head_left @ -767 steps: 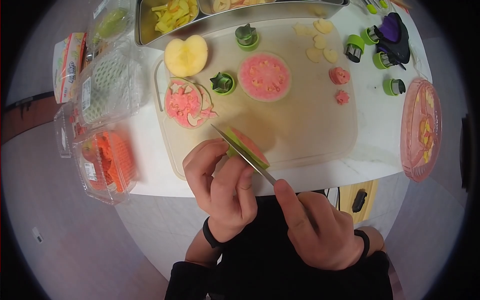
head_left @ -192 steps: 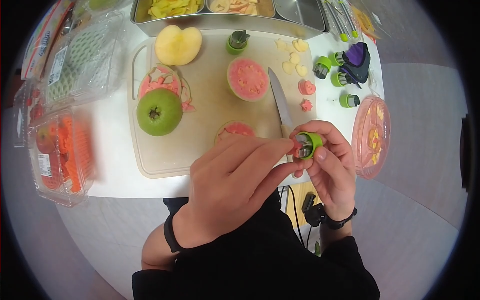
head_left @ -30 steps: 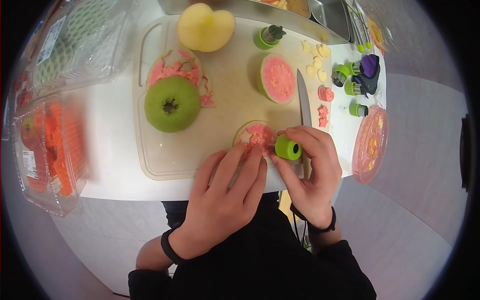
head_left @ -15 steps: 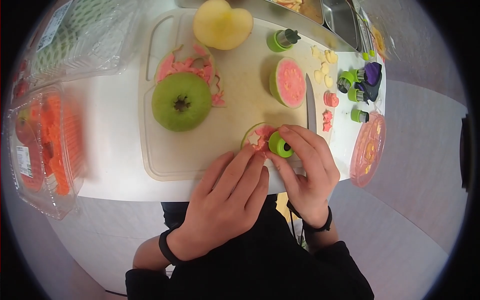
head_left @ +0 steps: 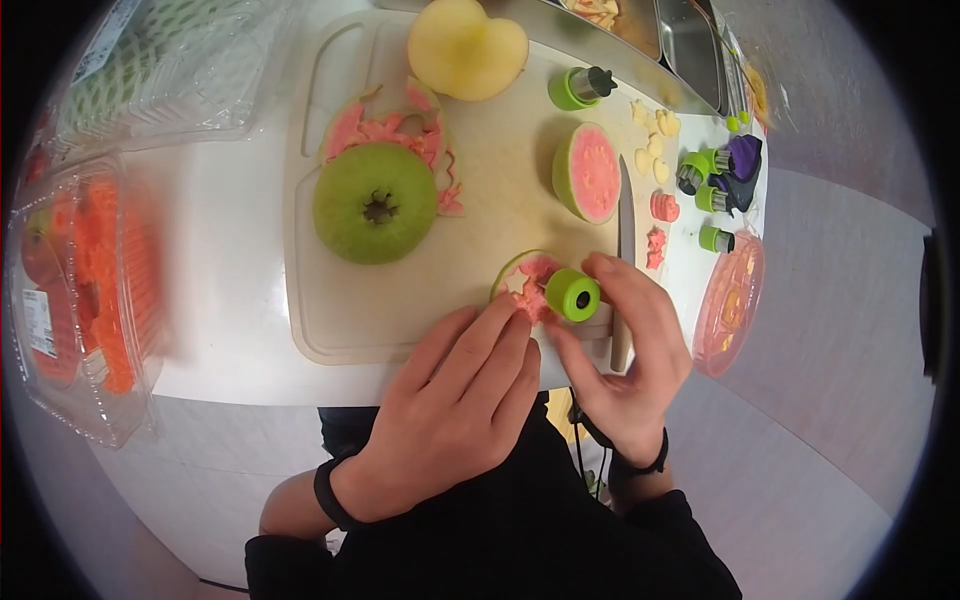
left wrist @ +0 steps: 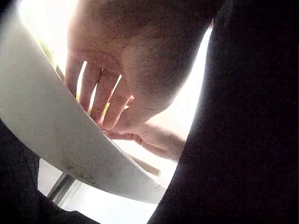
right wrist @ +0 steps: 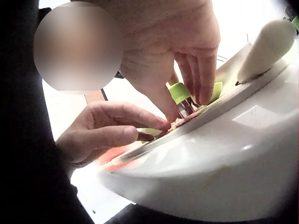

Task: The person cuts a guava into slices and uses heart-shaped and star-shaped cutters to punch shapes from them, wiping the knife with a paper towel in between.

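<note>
A round guava slice (head_left: 512, 284) with pink flesh, a green rim and a star-shaped hole lies near the board's front edge. On its right part stands a green-handled cookie cutter (head_left: 573, 295), its metal end down in the flesh in the right wrist view. My left hand (head_left: 450, 410) lies with long fingers, its fingertips on the slice's near edge. Around the cutter my right hand (head_left: 635, 355) is spread, thumb on the near side and index finger beyond, with a gap between cutter and fingers in the right wrist view (right wrist: 194, 77).
A cutting board (head_left: 400, 315) carries a green guava piece (head_left: 375, 203), slice scraps (head_left: 385, 130), a pale halved fruit (head_left: 467, 50), a guava half (head_left: 588, 172), another cutter (head_left: 580, 88) and a knife (head_left: 626, 235). Clear boxes (head_left: 90, 290) stand left; more cutters (head_left: 715, 240) and a pink dish (head_left: 730, 300) right.
My right fingers have spread away from the cutter after pressing it onto the slice. Earlier a star-shaped piece was picked out of the cutter; another pink star now lies at the right.
</note>
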Demonstrator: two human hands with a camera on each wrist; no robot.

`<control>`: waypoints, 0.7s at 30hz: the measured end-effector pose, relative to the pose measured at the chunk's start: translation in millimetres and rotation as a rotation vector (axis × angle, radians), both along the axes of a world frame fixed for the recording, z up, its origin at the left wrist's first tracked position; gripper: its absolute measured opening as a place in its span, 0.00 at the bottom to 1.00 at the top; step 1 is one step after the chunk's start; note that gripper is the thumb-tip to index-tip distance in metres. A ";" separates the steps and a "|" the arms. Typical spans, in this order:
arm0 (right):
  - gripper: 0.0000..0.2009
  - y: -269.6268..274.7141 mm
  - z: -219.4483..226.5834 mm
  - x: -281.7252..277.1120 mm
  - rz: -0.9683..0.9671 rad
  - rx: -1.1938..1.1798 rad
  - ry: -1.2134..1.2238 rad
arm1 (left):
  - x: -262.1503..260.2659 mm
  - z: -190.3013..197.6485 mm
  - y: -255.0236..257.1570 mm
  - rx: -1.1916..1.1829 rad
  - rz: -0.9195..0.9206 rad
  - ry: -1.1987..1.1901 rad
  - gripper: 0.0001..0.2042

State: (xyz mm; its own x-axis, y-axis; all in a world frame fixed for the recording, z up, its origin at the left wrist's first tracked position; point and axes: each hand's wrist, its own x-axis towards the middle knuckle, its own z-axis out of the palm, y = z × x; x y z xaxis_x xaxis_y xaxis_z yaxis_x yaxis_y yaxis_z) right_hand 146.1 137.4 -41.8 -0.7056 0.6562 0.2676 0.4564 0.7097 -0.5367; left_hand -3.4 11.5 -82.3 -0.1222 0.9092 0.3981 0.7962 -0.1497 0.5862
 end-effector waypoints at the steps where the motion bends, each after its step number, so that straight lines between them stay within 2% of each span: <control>1: 0.24 -1.9 7.5 2.3 -0.018 -0.012 -0.002 | -0.9 0.4 -0.5 0.002 -0.004 -0.006 0.09; 5: 0.19 7.2 26.2 4.0 0.044 0.048 0.051 | -2.5 0.7 -3.1 0.019 -0.001 -0.022 0.09; 6: 0.15 12.5 32.5 -7.3 0.080 0.079 0.053 | -2.9 0.6 -3.9 0.024 0.001 -0.023 0.09; 9: 0.12 25.5 49.0 -36.9 0.210 0.078 -0.033 | -4.9 1.1 -5.1 0.021 -0.002 0.003 0.08; 10: 0.08 28.9 46.3 -51.5 0.223 0.096 -0.030 | -5.2 1.9 -5.6 0.016 0.000 -0.003 0.08; 14: 0.05 34.1 13.6 -85.1 0.247 0.066 0.078 | -8.7 0.3 -6.2 0.014 -0.005 -0.023 0.09; 21: 0.06 33.4 -10.5 -88.6 0.237 0.212 -0.022 | -10.7 -2.7 -5.7 0.008 -0.010 -0.059 0.09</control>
